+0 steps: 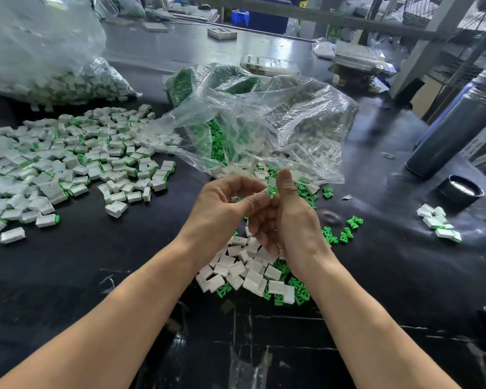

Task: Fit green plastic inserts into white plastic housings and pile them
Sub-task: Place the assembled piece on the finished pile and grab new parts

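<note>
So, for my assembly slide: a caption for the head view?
Both hands press a green insert into a housing above loose parts, finished pile at left.

green insert (272, 191) pinched between hands, loose white housings (244, 272) below

— How many hands are at work?
— Two, a left hand (222, 203) and a right hand (289, 217), with one green insert (272, 191) between them.
— And bags?
— Three clear plastic bags: one far left (40, 51), one of green parts (208, 80) in the middle, one to its right (292, 113).
— Finished pieces?
— The left pile (68, 164) is too many to count. A small cluster at the right (438, 223) has perhaps five or six.
— Loose parts near the hands?
— White housings (244, 273), a couple of dozen; green inserts (348, 228), too scattered to count.
— Anything else?
— Two dark cylinders at the right, one long (455, 130), one short (460, 190).
</note>
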Available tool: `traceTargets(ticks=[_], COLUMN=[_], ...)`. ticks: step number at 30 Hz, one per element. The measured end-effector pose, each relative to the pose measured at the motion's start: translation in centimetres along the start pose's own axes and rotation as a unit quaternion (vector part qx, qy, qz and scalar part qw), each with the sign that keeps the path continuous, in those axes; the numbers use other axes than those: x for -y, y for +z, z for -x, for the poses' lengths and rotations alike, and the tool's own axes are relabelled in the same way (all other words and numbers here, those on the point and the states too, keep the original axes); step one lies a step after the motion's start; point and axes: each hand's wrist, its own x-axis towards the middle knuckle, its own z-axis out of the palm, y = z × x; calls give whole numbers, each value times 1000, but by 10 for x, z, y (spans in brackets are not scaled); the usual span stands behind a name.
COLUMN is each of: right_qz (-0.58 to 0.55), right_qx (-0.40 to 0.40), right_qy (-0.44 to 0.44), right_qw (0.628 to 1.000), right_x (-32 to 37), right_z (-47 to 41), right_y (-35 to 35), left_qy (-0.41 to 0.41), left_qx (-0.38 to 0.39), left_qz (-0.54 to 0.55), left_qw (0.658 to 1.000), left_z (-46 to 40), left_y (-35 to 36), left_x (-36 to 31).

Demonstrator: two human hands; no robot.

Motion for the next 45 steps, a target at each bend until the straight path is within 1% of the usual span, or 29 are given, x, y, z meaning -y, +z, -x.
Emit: traceTargets(ticks=[2,5,11,15,20,25,27,30,37,42,45], right_qz=[8,-10,-36,-19,61,77,64,43,-45,-10,-20], right_qx=[-13,-33,-42,-59,-117,-164,-171,-169,-114,-92,-78], right_qy=[24,45,59,25,-17,-44,-53,-47,-19,-18,-37], right_qw=[1000,998,997,998,991,983,982,984,992,996,996], right_x=[0,2,2,0,-7,-7,-7,-7,-8,-9,-9], right_z=[-1,-3,-6,-10,-14,-13,-12,-14,-12,-13,-12], right_y=[2,3,3,4,9,13,15,15,11,8,10], left_qy=[-8,-11,-5,-2,15,26,26,26,13,7,1], left_qx=[7,20,46,44,31,14,13,14,20,13,10], left_qz=[-8,-3,8,17,22,28,33,33,19,16,22], left_qw=[1000,1000,999,999,999,999,999,999,1000,1000,1000], left_z=[0,-1,-2,-2,-1,0,0,0,-1,0,0], left_y=[3,4,6,7,9,12,13,13,12,11,12], left_x=[1,0,0,0,2,2,2,2,0,0,0])
